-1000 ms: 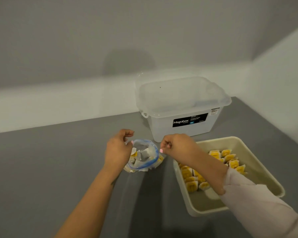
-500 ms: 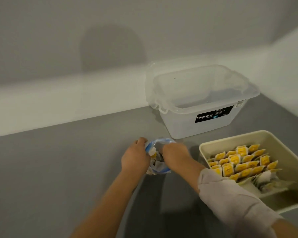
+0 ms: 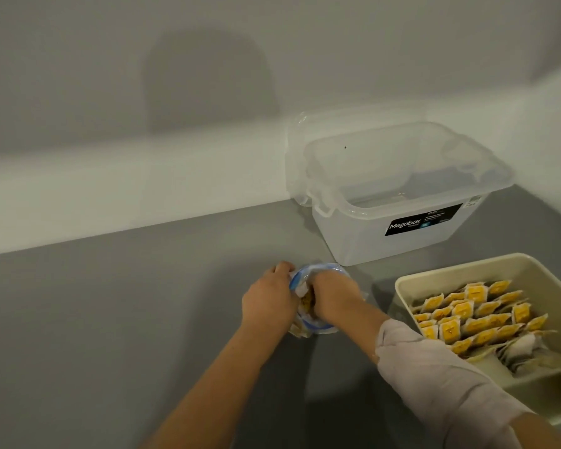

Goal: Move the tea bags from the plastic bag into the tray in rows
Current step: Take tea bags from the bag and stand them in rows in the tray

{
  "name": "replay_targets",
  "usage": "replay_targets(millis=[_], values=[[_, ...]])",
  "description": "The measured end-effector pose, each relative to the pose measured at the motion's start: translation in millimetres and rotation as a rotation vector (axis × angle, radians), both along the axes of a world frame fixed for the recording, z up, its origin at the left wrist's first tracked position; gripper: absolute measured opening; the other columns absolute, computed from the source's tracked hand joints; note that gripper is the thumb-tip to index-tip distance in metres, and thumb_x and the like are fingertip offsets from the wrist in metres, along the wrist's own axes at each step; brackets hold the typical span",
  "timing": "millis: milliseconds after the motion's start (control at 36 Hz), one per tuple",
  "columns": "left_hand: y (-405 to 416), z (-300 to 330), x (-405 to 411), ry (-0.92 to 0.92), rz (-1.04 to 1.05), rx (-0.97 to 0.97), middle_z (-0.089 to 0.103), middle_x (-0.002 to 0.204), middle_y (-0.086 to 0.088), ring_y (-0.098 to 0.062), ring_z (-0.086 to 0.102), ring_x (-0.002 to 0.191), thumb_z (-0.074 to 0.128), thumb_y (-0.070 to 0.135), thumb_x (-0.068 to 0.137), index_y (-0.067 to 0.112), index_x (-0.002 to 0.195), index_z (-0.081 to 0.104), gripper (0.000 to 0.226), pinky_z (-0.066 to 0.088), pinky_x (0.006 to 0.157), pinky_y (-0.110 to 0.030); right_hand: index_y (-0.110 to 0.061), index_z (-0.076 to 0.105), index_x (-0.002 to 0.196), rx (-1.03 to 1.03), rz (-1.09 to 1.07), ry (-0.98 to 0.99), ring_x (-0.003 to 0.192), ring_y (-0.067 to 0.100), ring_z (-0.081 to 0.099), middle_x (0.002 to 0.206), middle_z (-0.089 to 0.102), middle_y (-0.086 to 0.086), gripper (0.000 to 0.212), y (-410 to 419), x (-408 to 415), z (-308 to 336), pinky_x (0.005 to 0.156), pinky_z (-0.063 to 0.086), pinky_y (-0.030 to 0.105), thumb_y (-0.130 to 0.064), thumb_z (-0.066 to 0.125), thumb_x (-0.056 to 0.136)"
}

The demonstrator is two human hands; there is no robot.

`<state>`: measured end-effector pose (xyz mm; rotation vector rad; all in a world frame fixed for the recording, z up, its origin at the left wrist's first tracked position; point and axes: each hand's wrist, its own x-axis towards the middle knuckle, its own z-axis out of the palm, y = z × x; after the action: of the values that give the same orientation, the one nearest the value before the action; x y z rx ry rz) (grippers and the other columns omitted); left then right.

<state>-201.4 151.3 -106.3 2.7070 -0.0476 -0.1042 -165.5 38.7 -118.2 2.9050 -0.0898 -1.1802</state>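
A clear plastic bag with a blue zip rim sits on the grey table, with yellow tea bags showing inside. My left hand grips the bag's left rim and holds it open. My right hand reaches down into the bag's mouth; its fingers are hidden inside, so I cannot tell whether they hold a tea bag. To the right stands a cream tray with several yellow tea bags lined up in rows.
A translucent Megabox storage box stands behind the bag and tray, near the wall. The grey table stretches left of the bag. Walls close off the back and right.
My right hand went from pinching the bag's right rim to reaching down inside the bag. The view shifted, so the tray's rows now show more fully.
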Motion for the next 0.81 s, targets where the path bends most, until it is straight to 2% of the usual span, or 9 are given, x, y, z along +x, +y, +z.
replay_targets(millis=[111, 222, 333, 417, 472, 556, 667, 750, 806], values=[[-0.6, 0.1, 1.7, -0.005, -0.003, 0.004, 0.058, 0.123, 0.0, -0.02, 0.061, 0.103, 0.044, 0.031, 0.097, 0.025, 0.129, 0.042, 0.032, 0.05, 0.084, -0.032, -0.017, 0.049, 0.129, 0.147, -0.118, -0.104, 0.119, 0.016, 0.048, 0.123, 0.053, 0.002, 0.042, -6.8, -1.5, 2.3, 0.099, 0.037, 0.023, -0.038, 0.055, 0.093], [0.0, 0.1, 2.3, -0.011, 0.003, 0.002, 0.06, 0.12, 0.0, -0.02, 0.062, 0.1, 0.045, 0.031, 0.096, 0.025, 0.127, 0.045, 0.031, 0.052, 0.083, -0.033, -0.017, 0.052, 0.121, 0.312, -0.091, -0.427, 0.098, 0.019, 0.054, 0.114, 0.057, 0.003, 0.039, -19.8, -17.1, -4.6, 0.082, 0.043, 0.027, -0.032, 0.064, 0.087], [-0.5, -0.2, 3.9, -0.018, 0.015, -0.003, 0.059, 0.118, 0.0, -0.02, 0.062, 0.097, 0.046, 0.024, 0.095, 0.026, 0.126, 0.046, 0.031, 0.051, 0.079, -0.031, -0.023, 0.055, 0.12, 0.311, -0.059, -0.506, 0.098, 0.021, 0.061, 0.114, 0.062, 0.002, 0.04, -27.0, -23.1, 10.0, 0.082, 0.047, 0.027, -0.029, 0.07, 0.084], [-1.7, -2.2, 5.7, -0.012, 0.015, 0.001, 0.059, 0.119, 0.001, -0.02, 0.061, 0.098, 0.049, 0.02, 0.093, 0.027, 0.126, 0.046, 0.033, 0.05, 0.079, -0.031, -0.022, 0.064, 0.099, 0.39, -0.006, -0.571, 0.081, 0.019, 0.06, 0.094, 0.067, 0.002, 0.027, -38.1, -24.9, 28.1, 0.067, 0.046, 0.025, -0.027, 0.076, 0.075], [-2.3, -3.6, 7.0, -0.007, 0.015, -0.01, 0.059, 0.12, 0.001, -0.021, 0.061, 0.1, 0.049, 0.02, 0.093, 0.026, 0.125, 0.047, 0.033, 0.049, 0.079, -0.031, -0.023, 0.064, 0.084, 0.451, -0.017, -0.602, 0.073, 0.016, 0.056, 0.082, 0.066, 0.0, 0.018, -44.5, -24.1, 34.7, 0.056, 0.037, 0.02, -0.027, 0.077, 0.073], [-2.4, -4.4, 7.4, -0.083, 0.006, -0.07, 0.057, 0.122, 0.0, -0.02, 0.056, 0.106, 0.049, 0.029, 0.095, 0.023, 0.125, 0.053, 0.031, 0.047, 0.083, -0.032, -0.024, 0.052, 0.068, 0.607, -0.143, -0.642, 0.063, 0.013, 0.051, 0.065, 0.055, -0.006, 0.029, -49.3, -22.5, 41.4, 0.051, 0.035, 0.02, -0.026, 0.081, 0.07], [-7.9, 6.8, 5.7, -0.243, -0.005, -0.3, 0.061, 0.107, 0.001, -0.012, 0.053, 0.093, 0.039, 0.042, 0.098, 0.018, 0.108, 0.065, 0.037, 0.038, 0.078, -0.02, -0.019, 0.059, 0.072, 0.939, -0.394, -0.603, 0.056, 0.013, 0.062, 0.066, 0.064, -0.002, 0.024, -46.9, -24.2, 51.8, 0.055, 0.051, 0.023, -0.017, 0.083, 0.07], [-14.7, 18.3, 5.6, -0.103, 0.002, -0.594, 0.062, 0.083, 0.01, -0.005, 0.055, 0.073, 0.046, 0.047, 0.093, 0.028, 0.083, 0.065, 0.028, 0.039, 0.064, -0.014, -0.012, 0.063, 0.081, 1.1, -0.488, -0.565, 0.052, 0.012, 0.061, 0.07, 0.068, 0.006, 0.019, -43.1, -25.9, 57.2, 0.049, 0.048, 0.019, -0.011, 0.08, 0.073], [-17.2, 22.1, 5.4, -0.042, 0.031, -0.755, 0.065, 0.073, 0.008, -0.007, 0.059, 0.068, 0.055, 0.04, 0.091, 0.029, 0.077, 0.064, 0.02, 0.046, 0.064, -0.017, -0.01, 0.063, 0.086, 1.129, -0.519, -0.546, 0.051, 0.012, 0.06, 0.075, 0.069, 0.01, 0.018, -40.7, -25.7, 58.1, 0.048, 0.048, 0.018, -0.005, 0.077, 0.075]])
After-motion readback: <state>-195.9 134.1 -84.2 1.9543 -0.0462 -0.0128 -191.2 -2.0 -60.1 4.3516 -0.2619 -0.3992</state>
